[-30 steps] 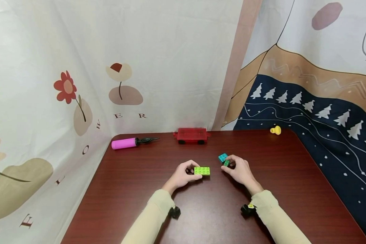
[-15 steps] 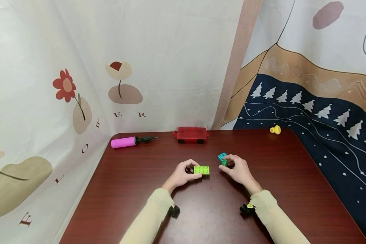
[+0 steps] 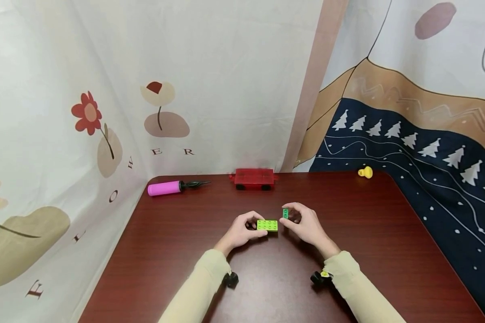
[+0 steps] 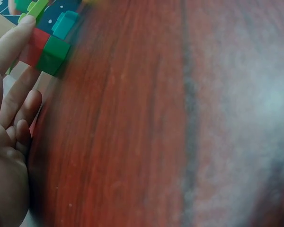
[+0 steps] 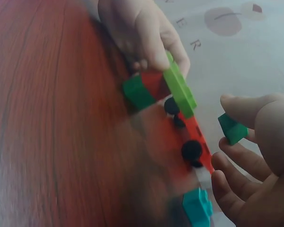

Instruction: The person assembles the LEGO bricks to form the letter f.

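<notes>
My left hand pinches a lime-green studded toy brick between thumb and fingers. In the right wrist view, a red brick and a green brick sit under that lime-green brick. To the right, my right hand pinches a small green toy brick, held a short gap from the lime-green one. A teal brick shows low in the right wrist view; the head view hides it behind my right hand.
A red wheeled toy wagon stands at the table's back edge. Left of it lies a pink hand pump with a black nozzle. A small yellow toy piece is at the back right. Printed cloth hangs behind the table.
My right hand has moved left with the small green brick, away from the teal brick and closer to the lime-green one. My left hand has stayed nearly still.
</notes>
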`<act>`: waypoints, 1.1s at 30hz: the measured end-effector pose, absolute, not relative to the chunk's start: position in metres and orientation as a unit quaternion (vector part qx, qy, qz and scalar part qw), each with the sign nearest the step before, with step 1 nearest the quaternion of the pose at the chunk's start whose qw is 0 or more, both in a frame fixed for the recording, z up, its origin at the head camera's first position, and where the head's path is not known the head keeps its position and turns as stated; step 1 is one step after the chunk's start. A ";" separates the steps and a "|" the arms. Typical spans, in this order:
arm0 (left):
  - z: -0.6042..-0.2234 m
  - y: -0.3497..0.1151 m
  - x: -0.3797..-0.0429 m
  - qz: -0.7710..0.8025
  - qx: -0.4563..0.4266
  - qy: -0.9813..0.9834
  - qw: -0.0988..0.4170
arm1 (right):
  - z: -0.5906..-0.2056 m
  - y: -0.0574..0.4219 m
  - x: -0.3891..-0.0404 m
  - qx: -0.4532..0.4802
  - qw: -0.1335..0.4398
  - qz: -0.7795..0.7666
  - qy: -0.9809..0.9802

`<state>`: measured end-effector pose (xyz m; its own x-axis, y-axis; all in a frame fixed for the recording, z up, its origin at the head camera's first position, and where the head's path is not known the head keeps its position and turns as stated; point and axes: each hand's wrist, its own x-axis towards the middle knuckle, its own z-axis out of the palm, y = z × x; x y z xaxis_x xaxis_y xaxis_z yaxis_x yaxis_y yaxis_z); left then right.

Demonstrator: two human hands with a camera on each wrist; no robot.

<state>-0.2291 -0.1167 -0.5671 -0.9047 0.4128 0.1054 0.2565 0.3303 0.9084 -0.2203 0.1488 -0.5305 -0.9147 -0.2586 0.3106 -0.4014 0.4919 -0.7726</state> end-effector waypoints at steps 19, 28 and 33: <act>-0.570 -0.116 -0.229 0.545 0.222 0.806 0.065 | -0.523 0.126 -0.216 0.231 0.035 0.501 -0.833; -0.569 -0.115 -0.231 0.551 0.216 0.804 0.055 | -0.530 0.112 -0.219 0.259 0.035 0.471 -0.842; -0.570 -0.115 -0.232 0.546 0.222 0.806 0.052 | -0.536 0.107 -0.217 0.250 0.038 0.461 -0.851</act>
